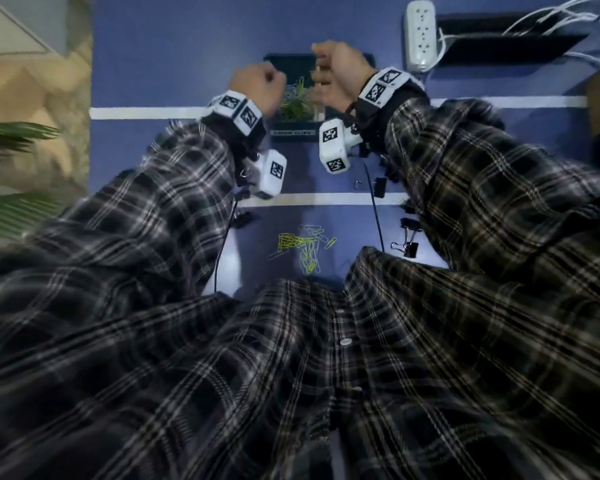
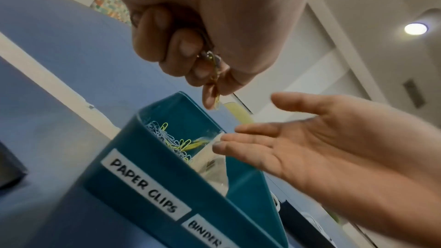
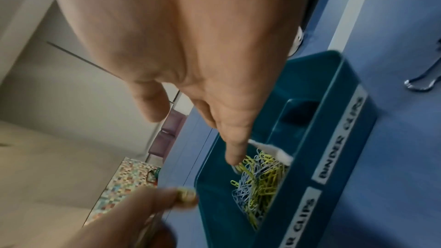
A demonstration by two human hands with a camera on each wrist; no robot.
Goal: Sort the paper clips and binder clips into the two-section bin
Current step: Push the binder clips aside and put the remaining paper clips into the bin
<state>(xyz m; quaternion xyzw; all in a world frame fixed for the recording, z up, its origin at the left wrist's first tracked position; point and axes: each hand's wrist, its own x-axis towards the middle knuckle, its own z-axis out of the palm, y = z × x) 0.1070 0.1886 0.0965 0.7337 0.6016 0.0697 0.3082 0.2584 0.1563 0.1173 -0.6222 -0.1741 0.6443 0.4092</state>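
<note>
A teal two-section bin (image 1: 293,132) labelled PAPER CLIPS and BINDER CLIPS (image 2: 133,139) (image 3: 343,67) stands on the blue table. Its paper-clip section holds a heap of yellow and pale blue paper clips (image 2: 171,139) (image 3: 260,173). My left hand (image 1: 264,84) (image 2: 203,67) hovers over that section as a fist, gripping a few yellow paper clips (image 2: 214,67). My right hand (image 1: 321,74) (image 2: 250,139) (image 3: 214,129) is beside it above the bin, fingers straight, holding nothing. More loose paper clips (image 1: 302,244) lie near my body.
Black binder clips (image 1: 409,245) lie on the table to the right, another (image 1: 380,187) further up and one (image 1: 243,218) under the left sleeve. A white power strip (image 1: 420,32) and a black device with cables (image 1: 510,39) sit at the far right.
</note>
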